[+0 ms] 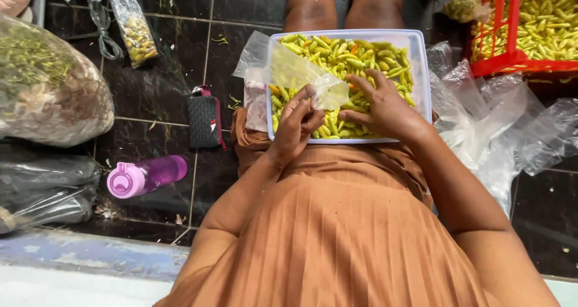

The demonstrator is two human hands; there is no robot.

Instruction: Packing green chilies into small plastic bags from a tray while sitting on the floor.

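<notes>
A clear plastic bag (pixel 301 72) was pinched at its mouth by the left hand (pixel 298 123), fingers narrowed on the film above a shallow white tray (pixel 421 72) of green-yellow chillies (pixel 355 57) resting on the lap. The right hand (pixel 385 108) was spread wide over the chillies, fingertips among them; whether any were grasped could not be told. The bag was judged light, limp and slippery, best gripped at its rim; the chillies small, firm, smooth, easily scooped. A purple bottle (pixel 147 176) lay on the floor.
</notes>
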